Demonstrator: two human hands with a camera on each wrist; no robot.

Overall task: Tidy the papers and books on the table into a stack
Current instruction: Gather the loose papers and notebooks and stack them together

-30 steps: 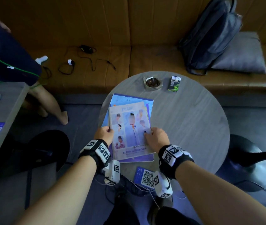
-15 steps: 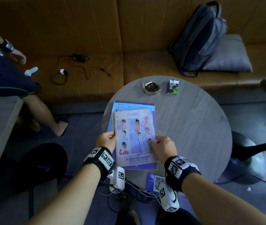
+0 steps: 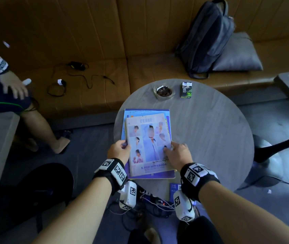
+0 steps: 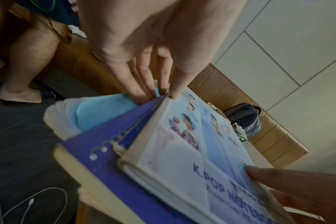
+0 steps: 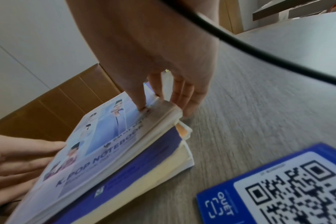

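Observation:
A pale K-pop notebook (image 3: 149,143) (image 4: 192,151) (image 5: 105,136) lies on top of a purple spiral book (image 3: 150,176) (image 4: 105,144) (image 5: 144,159) and a light blue book (image 3: 145,111) (image 4: 102,112), at the left of the round grey table (image 3: 210,138). My left hand (image 3: 125,144) (image 4: 163,94) pinches the notebook's left edge, thumb on the cover and fingers below it. My right hand (image 3: 168,147) (image 5: 159,104) pinches the right edge, thumb on the cover, the other fingers down along the side onto the table.
An ashtray (image 3: 164,91) and a cigarette pack (image 3: 186,89) sit at the table's far edge. A blue QR card (image 3: 174,187) (image 5: 288,181) lies near me. A backpack (image 3: 209,37), a cushion (image 3: 237,55) and cables (image 3: 73,80) are on the sofa. Another person (image 3: 15,88) sits at left.
The notebook has turned from a slight tilt to lie more squarely over the books beneath. My right hand has shifted from the cover to the notebook's right edge.

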